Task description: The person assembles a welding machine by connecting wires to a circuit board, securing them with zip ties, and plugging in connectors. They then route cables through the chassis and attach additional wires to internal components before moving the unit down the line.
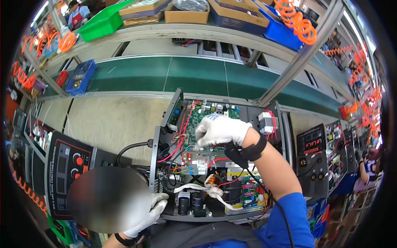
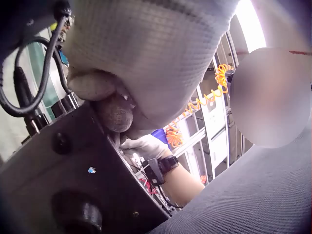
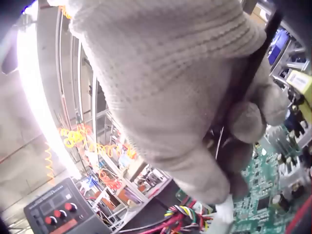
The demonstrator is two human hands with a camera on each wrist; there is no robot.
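My gloved right hand [image 1: 219, 129] is over the green circuit board [image 1: 191, 131] inside an open welding-machine housing [image 1: 155, 165]. In the right wrist view, its thumb and curled fingers pinch a white plug connector [image 3: 224, 210] just above the board. A bundle of coloured wires [image 3: 183, 217] lies beside that plug. My gloved left hand [image 1: 157, 206] is at the housing's front left corner, partly covered by a blurred patch. Seen from the left wrist, its fingers curl over the edge of the black end panel [image 2: 63, 161].
Another machine with red knobs [image 1: 68, 173] stands at the left, and more units [image 1: 312, 142] stand at the right. Behind the housing runs a green conveyor [image 1: 198, 76] with a blue parts bin [image 1: 81, 77] on it. A thick black cable [image 1: 130, 149] sticks out of the housing's left side.
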